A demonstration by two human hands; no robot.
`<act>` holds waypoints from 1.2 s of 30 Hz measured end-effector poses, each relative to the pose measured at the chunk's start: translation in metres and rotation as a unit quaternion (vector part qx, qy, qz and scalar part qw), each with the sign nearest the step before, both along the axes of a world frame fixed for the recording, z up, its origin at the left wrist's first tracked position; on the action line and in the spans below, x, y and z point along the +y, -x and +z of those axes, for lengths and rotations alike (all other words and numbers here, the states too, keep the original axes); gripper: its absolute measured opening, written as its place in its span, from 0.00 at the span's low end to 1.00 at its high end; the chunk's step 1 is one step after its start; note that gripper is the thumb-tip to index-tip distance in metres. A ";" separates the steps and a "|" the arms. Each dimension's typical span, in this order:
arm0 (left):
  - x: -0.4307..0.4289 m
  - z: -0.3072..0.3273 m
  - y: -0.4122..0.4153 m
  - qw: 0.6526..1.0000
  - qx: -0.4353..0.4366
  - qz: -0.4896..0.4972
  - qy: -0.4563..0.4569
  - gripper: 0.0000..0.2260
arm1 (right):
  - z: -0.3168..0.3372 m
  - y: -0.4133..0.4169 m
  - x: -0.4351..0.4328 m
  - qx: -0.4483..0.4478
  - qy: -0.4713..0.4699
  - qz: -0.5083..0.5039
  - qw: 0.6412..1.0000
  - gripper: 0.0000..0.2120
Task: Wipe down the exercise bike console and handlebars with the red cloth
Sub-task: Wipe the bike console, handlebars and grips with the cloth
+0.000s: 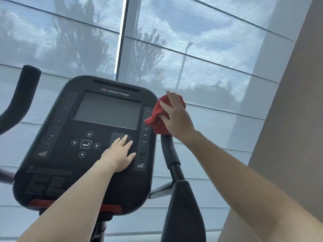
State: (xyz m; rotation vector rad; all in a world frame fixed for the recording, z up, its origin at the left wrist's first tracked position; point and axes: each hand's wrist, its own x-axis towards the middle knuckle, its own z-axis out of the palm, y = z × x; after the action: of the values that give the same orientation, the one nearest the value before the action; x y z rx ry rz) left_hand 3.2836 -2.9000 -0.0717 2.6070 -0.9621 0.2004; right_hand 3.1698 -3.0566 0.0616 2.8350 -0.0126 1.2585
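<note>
Two hands: my right hand presses the cloth; my left hand lies flat and empty on the console.
Grip: right fingers spread over the bunched cloth, thumb tucked in, holding it.
Cloth: under my palm, spilling left to touch the console's right edge.
Handlebar: directly below the grip, long axis running down towards me; its top seems covered by the cloth.
Nearer hand: right.
Next, I judge: wipe down the bar.

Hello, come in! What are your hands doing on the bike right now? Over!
Right hand pressing red cloth on top of right handlebar, beside console. Left hand flat on console keypad, empty. Nothing in the way.
</note>
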 end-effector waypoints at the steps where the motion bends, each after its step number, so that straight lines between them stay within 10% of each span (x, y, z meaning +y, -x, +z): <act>1: -0.001 0.000 0.000 1.000 0.001 0.001 -0.002 0.26 | -0.009 -0.002 -0.006 0.022 0.028 -0.015 0.999 0.26; 19: 0.007 -0.003 0.002 1.000 -0.014 -0.003 -0.008 0.26 | -0.012 0.002 -0.030 0.112 0.307 -0.003 0.945 0.19; 36: 0.010 -0.003 0.002 1.000 -0.010 -0.003 -0.002 0.26 | 0.033 -0.027 -0.039 0.066 0.302 0.099 0.946 0.15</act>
State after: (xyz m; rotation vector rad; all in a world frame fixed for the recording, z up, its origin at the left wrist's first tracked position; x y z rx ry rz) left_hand 3.2815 -2.8904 -0.0750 2.6089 -0.9787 0.2231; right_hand 3.1965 -3.0951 0.0942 2.4050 0.5726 0.8873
